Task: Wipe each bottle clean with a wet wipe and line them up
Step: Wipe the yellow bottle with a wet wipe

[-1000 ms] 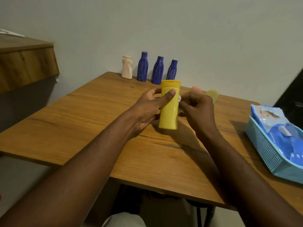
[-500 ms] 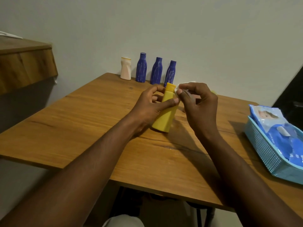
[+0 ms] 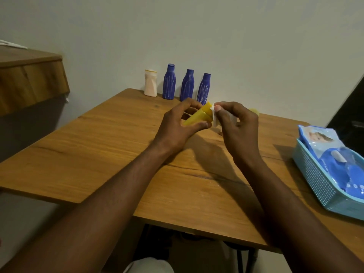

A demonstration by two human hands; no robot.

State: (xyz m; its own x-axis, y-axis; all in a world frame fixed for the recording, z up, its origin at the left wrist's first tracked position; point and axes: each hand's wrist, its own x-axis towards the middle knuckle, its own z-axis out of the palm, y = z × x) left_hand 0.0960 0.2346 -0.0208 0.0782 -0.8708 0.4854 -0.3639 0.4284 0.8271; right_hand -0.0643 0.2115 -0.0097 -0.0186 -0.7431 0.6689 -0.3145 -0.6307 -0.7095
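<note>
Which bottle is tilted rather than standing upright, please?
The yellow bottle in the left hand; the cream bottle and blue bottles stand upright.

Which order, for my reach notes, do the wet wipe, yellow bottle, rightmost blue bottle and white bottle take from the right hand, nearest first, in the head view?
1. wet wipe: pinched in the right hand itself.
2. yellow bottle: just to its left, held in the left hand.
3. rightmost blue bottle: behind, by the wall.
4. white bottle: far left end of that row.
</note>
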